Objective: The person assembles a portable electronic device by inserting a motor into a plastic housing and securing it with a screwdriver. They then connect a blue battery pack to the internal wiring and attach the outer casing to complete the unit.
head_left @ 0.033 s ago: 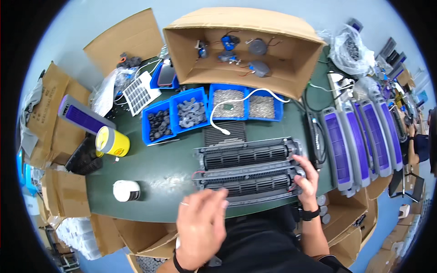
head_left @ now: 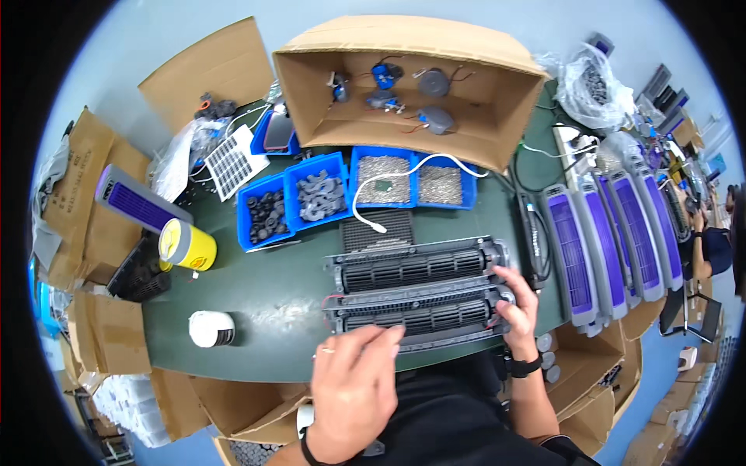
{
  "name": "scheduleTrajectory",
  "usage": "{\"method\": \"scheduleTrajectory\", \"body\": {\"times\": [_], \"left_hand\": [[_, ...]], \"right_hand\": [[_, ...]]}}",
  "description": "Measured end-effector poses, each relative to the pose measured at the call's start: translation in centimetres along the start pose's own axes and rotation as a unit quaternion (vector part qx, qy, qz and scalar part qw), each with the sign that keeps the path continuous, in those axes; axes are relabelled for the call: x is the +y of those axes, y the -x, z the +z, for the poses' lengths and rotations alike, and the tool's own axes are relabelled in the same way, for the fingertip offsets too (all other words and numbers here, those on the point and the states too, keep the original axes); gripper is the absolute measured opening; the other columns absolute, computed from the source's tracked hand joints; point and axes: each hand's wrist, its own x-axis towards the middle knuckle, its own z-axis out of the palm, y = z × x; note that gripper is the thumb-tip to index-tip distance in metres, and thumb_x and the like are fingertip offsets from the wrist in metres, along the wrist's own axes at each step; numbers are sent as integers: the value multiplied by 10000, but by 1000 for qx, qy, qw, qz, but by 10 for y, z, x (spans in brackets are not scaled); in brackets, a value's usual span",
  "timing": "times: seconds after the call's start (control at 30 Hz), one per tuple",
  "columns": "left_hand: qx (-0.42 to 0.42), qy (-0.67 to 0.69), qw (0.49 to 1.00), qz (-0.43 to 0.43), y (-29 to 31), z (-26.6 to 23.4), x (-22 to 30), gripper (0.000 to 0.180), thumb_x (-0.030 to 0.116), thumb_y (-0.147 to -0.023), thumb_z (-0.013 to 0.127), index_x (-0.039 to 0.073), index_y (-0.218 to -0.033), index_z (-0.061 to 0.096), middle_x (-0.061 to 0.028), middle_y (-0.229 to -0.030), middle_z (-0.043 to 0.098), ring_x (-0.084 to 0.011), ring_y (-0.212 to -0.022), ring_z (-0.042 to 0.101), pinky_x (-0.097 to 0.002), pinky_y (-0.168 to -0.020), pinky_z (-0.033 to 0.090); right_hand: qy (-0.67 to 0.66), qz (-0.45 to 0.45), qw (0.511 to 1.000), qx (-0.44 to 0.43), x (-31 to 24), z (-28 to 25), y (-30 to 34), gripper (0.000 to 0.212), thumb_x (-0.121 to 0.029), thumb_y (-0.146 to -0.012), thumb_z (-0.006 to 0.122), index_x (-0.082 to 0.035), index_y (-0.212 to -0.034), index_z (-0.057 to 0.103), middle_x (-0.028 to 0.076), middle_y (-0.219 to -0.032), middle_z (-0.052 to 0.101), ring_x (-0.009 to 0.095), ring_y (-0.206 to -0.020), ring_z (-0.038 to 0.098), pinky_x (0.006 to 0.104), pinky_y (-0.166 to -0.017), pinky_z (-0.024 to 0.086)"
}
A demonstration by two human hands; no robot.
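On the green table before me lie two long dark-grey fan housings side by side, each with a black slatted roller inside: a far fan housing (head_left: 416,268) and a near fan housing (head_left: 420,317). At their right ends is my right hand (head_left: 519,309), its thumb and fingers bent round the round end of the near one. My left hand (head_left: 356,380) hovers at the front edge of the near housing, fingers drawn together and fingertips against or just over its rim. Whether anything small sits in that pinch is hidden. A thin red wire shows at the housings' left end.
Behind are blue bins (head_left: 317,190) of black and grey parts and metal screws, a white cable (head_left: 378,227) and a cardboard box (head_left: 412,132) with motors. Purple-grey units (head_left: 571,248) stand right. Left are a yellow tub (head_left: 186,245) and white jar (head_left: 211,328). Another person works far right.
My left hand has shifted slightly right along the front of the near housing. The whole view has moved a little; the right hand keeps its place at the housings' end.
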Motion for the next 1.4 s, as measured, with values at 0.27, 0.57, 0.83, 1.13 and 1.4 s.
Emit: {"method": "scheduleTrajectory", "body": {"times": [0.27,0.57,0.83,1.13,1.4], "left_hand": [[-116,15,993,19,-44,74,-36,399,-28,-829,726,19,-1224,700,-180,-1181,690,-406,-1123,610,-489,-1036,466],[-135,28,989,46,-44,77,-44,269,-37,-840,702,11,-1104,713,-173,-1060,698,-398,-1054,619,-491,-956,473],[-175,6,981,83,-36,65,-50,337,-33,-838,720,21,-1170,711,-155,-1086,709,-379,-1054,636,-478,-954,486],[-125,24,985,115,-34,81,-60,368,-76,-816,707,17,-1172,708,-122,-1067,700,-332,-1022,628,-439,-914,473],[-119,38,984,130,-38,97,-50,394,-60,-804,704,-5,-1194,690,-119,-1091,684,-320,-1031,612,-432,-904,458]], "right_hand": [[-14,23,999,-45,-9,-7,2,587,-55,-831,644,9,-1414,663,253,-1598,494,331,-1569,363,439,-1276,249],[513,-76,851,87,-27,-38,-49,604,-171,-877,776,50,-1404,577,336,-1390,610,509,-1254,602,516,-1098,485],[297,144,943,44,-34,-67,-62,810,-139,-808,821,69,-1517,487,256,-1194,695,340,-1042,704,431,-934,572],[-125,32,991,36,-151,-17,-39,808,-143,-789,856,25,-1469,453,119,-946,642,229,-787,657,385,-713,548],[-239,-87,967,-28,-170,66,-123,483,-42,-847,841,-36,-1265,600,71,-941,653,192,-848,663,347,-838,541]]}}
